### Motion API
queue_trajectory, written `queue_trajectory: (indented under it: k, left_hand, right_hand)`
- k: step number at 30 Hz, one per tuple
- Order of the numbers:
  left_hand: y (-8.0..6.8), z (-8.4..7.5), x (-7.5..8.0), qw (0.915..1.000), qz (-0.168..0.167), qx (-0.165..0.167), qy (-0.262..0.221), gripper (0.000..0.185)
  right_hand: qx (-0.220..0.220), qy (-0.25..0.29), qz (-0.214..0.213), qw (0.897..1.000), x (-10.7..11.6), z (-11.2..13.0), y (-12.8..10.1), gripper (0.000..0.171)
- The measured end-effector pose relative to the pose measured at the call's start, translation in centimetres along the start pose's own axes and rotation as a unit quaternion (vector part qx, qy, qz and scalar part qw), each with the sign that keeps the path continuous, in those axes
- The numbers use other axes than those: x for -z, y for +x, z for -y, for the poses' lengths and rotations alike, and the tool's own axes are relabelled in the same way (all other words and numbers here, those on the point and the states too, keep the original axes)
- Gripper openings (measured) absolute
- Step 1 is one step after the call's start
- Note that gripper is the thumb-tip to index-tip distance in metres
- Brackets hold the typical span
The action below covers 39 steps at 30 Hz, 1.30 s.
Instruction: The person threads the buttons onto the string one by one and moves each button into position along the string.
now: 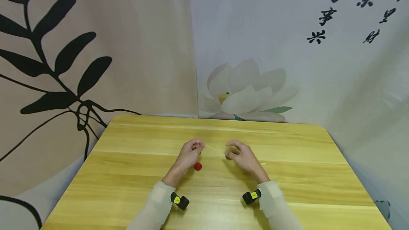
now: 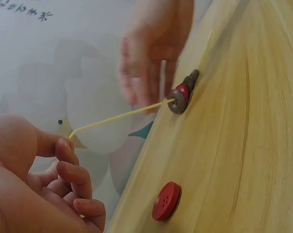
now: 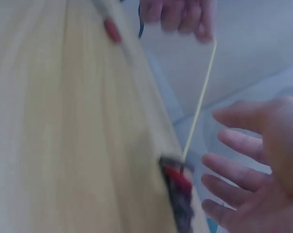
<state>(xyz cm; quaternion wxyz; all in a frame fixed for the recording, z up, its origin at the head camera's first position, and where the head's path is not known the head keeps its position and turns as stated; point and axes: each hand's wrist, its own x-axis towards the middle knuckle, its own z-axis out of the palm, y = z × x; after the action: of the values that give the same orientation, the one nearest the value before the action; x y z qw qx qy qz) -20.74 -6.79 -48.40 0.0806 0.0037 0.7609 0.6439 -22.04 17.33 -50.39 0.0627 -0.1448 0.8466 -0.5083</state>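
Observation:
My left hand [image 1: 189, 155] pinches the end of a thin yellow string [image 2: 118, 115] between thumb and fingertip. From there the string runs taut to the hole of a brown button [image 2: 176, 102]. Behind that button, a red button [image 2: 183, 90] and more brown ones sit in a row on the string, on the table. My right hand [image 3: 255, 165] is beside this row, its fingers spread and apart from the buttons. A loose red four-hole button [image 2: 167, 201] lies near my left hand; in the head view it is just below that wrist.
The wooden table [image 1: 153, 137] has its far edge against patterned cloth walls. The string's other tail [image 1: 263, 163] lies on the table right of my right hand. Black wrist cameras [image 1: 180, 201] are strapped over both sleeves.

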Motion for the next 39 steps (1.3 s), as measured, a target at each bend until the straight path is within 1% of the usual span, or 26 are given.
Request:
queue_trajectory:
  k: [3, 7, 10, 14, 17, 21, 25, 28, 34, 39]
  left_hand:
    - [0.0, 0.0, 0.1, 0.9999, -0.005, -0.005, 0.009, 0.024]
    - [0.0, 0.1, 0.3, 0.9999, -0.005, -0.004, 0.014, 0.024]
    - [0.0, 0.2, 0.3, 0.9999, -0.003, -0.001, 0.014, 0.024]
    - [0.0, 0.2, 0.3, 0.9998, -0.002, -0.004, 0.017, 0.024]
    - [-0.1, 0.2, 0.3, 0.9998, -0.004, -0.002, 0.019, 0.021]
    - [-0.1, 0.3, 0.3, 0.9997, -0.006, -0.006, 0.021, 0.018]
    - [0.0, 0.4, 0.3, 0.9996, -0.007, -0.012, 0.024, 0.021]
    - [0.0, 0.5, 0.4, 0.9997, -0.008, -0.01, 0.022, 0.022]
    - [0.1, 0.7, 0.3, 0.9997, -0.011, -0.007, 0.022, 0.021]
    - [0.1, 0.8, 0.3, 0.9996, -0.012, -0.005, 0.027, 0.02]
  right_hand:
    - [0.023, 0.01, -0.006, 1.0, -0.7, 1.3, 0.2, 0.031]
    - [0.046, 0.003, -0.005, 0.999, -1.6, 3.0, 0.5, 0.028]
    - [0.063, 0.011, 0.011, 0.998, -2.1, 3.7, 0.8, 0.026]
    - [0.081, 0.017, 0.037, 0.996, -2.8, 4.1, 1.3, 0.025]
    - [0.08, 0.03, 0.046, 0.995, -3.3, 4.0, 1.6, 0.025]
    - [0.068, 0.045, 0.041, 0.996, -3.6, 4.0, 1.7, 0.023]
    - [0.051, 0.034, 0.038, 0.997, -3.5, 4.3, 1.8, 0.022]
    - [0.044, 0.026, 0.038, 0.998, -3.6, 4.5, 1.9, 0.022]
    - [0.046, 0.029, 0.044, 0.998, -4.0, 4.1, 2.4, 0.02]
    - [0.04, 0.032, 0.038, 0.998, -4.5, 3.6, 2.5, 0.018]
